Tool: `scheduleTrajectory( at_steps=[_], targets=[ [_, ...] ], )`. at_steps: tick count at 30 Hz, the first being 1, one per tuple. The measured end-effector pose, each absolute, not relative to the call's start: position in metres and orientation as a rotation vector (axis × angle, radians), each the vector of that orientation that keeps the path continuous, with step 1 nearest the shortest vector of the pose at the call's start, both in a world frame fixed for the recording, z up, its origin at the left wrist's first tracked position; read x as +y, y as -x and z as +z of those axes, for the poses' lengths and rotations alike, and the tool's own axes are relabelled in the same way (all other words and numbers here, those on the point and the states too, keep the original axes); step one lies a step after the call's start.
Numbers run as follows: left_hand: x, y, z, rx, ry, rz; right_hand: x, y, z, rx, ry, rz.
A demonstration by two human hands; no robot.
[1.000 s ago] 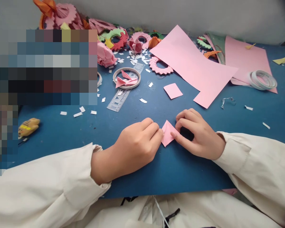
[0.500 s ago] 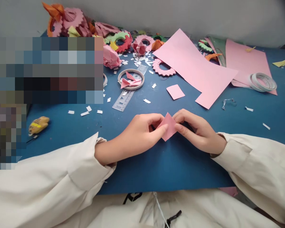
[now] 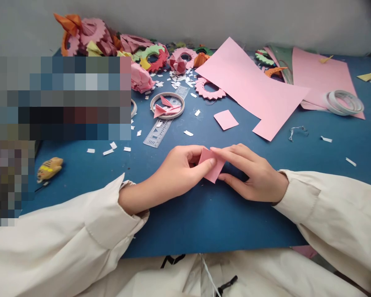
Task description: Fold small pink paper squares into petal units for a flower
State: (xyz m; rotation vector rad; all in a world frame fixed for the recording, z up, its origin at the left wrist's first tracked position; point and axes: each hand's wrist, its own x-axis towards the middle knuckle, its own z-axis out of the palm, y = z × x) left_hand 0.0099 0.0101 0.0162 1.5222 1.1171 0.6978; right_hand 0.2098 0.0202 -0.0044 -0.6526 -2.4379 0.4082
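Note:
Between my two hands is a small pink paper square (image 3: pixel 212 174), held a little above the blue table. My left hand (image 3: pixel 185 171) pinches it, thumb across the front and fingers behind it. On the other side, my right hand (image 3: pixel 250 173) grips the paper with its fingertips at the top edge and the thumb by the lower right edge. Beyond the hands lies another pink paper square (image 3: pixel 226 120), flat on the table. Whether the held paper has a crease, I cannot tell.
A roll of tape (image 3: pixel 152 108) with folded pink pieces inside rests on a clear ruler (image 3: pixel 157 134). Large pink sheets (image 3: pixel 250 82), paper rings (image 3: pixel 210 88) and white scraps lie behind. More tape rolls (image 3: pixel 344 103) sit right, a yellow toy-like object (image 3: pixel 50 169) left.
The paper square has turned from standing on its corner to a tilted position. My right fingers have moved onto its top edge, the thumb down to its lower edge.

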Motion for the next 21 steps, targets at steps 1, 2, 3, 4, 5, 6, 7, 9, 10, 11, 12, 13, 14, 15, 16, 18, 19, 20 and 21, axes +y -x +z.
scheduleTrajectory(
  at_steps=[1, 2, 3, 4, 5, 6, 7, 9, 10, 11, 12, 13, 14, 15, 16, 18, 19, 20, 21],
  targets=[
    [0.0097, -0.0097, 0.0155, 1.107, -1.526, 0.692, 0.0208, -0.2100, -0.0044, -2.428, 0.636, 0.409],
    [0.0092, -0.0096, 0.0149, 1.098, -1.528, 0.680, 0.0214, -0.2100, -0.0043, -2.418, 0.618, 0.411],
    [0.0087, -0.0095, 0.0142, 1.092, -1.530, 0.667, 0.0220, -0.2099, -0.0040, -2.410, 0.605, 0.412],
    [0.0081, -0.0094, 0.0137, 1.093, -1.532, 0.660, 0.0225, -0.2098, -0.0036, -2.402, 0.600, 0.416],
    [0.0075, -0.0093, 0.0132, 1.097, -1.535, 0.658, 0.0229, -0.2096, -0.0030, -2.392, 0.598, 0.421],
    [0.0069, -0.0092, 0.0129, 1.103, -1.539, 0.663, 0.0232, -0.2095, -0.0023, -2.383, 0.600, 0.428],
    [0.0064, -0.0091, 0.0127, 1.108, -1.543, 0.670, 0.0232, -0.2093, -0.0016, -2.375, 0.607, 0.437],
    [0.0057, -0.0087, 0.0129, 1.110, -1.545, 0.672, 0.0231, -0.2091, 0.0000, -2.367, 0.629, 0.451],
    [0.0055, -0.0084, 0.0132, 1.107, -1.541, 0.665, 0.0230, -0.2091, 0.0007, -2.366, 0.638, 0.457],
    [0.0055, -0.0082, 0.0136, 1.103, -1.535, 0.655, 0.0229, -0.2092, 0.0012, -2.367, 0.643, 0.463],
    [0.0057, -0.0079, 0.0142, 1.100, -1.525, 0.645, 0.0228, -0.2094, 0.0014, -2.370, 0.640, 0.467],
    [0.0061, -0.0076, 0.0148, 1.099, -1.513, 0.633, 0.0228, -0.2098, 0.0015, -2.374, 0.628, 0.467],
    [0.0065, -0.0074, 0.0153, 1.103, -1.504, 0.624, 0.0228, -0.2103, 0.0014, -2.378, 0.614, 0.461],
    [0.0071, -0.0071, 0.0157, 1.111, -1.501, 0.615, 0.0228, -0.2109, 0.0011, -2.387, 0.604, 0.455],
    [0.0078, -0.0069, 0.0160, 1.121, -1.503, 0.608, 0.0229, -0.2115, 0.0009, -2.395, 0.597, 0.447],
    [0.0088, -0.0065, 0.0161, 1.131, -1.517, 0.598, 0.0230, -0.2125, 0.0005, -2.405, 0.592, 0.439],
    [0.0090, -0.0063, 0.0161, 1.126, -1.526, 0.591, 0.0230, -0.2127, 0.0005, -2.403, 0.593, 0.437],
    [0.0090, -0.0061, 0.0160, 1.117, -1.534, 0.585, 0.0231, -0.2127, 0.0007, -2.397, 0.593, 0.433],
    [0.0087, -0.0060, 0.0159, 1.108, -1.539, 0.582, 0.0231, -0.2125, 0.0009, -2.389, 0.592, 0.430]
  ],
)
